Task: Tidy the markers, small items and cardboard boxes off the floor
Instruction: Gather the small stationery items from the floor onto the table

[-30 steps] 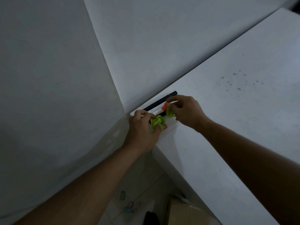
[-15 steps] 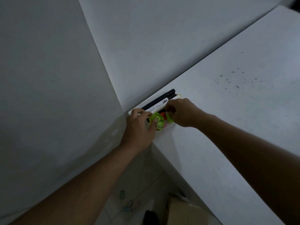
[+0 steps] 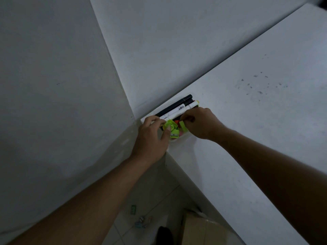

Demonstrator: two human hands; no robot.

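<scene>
Black and white markers (image 3: 178, 107) lie side by side against the wall at the corner of the white table (image 3: 247, 138). In front of them sits a heap of small neon-green and orange items (image 3: 174, 129). My left hand (image 3: 152, 137) rests on the heap's left side, thumb pressing a green piece. My right hand (image 3: 200, 122) pinches at the small items beside a green piece (image 3: 183, 126); what its fingertips hold is hidden. A cardboard box (image 3: 200, 230) stands on the floor below.
Two white walls meet just left of the table corner. On the tiled floor (image 3: 155, 200) lie a small green item (image 3: 133, 209) and several small pastel items (image 3: 143, 221). A dark object (image 3: 164, 236) sits beside the box.
Both hands have closed in on the heap. The white marker now lies flat beside the black ones, and my right hand has dropped from it to the small items.
</scene>
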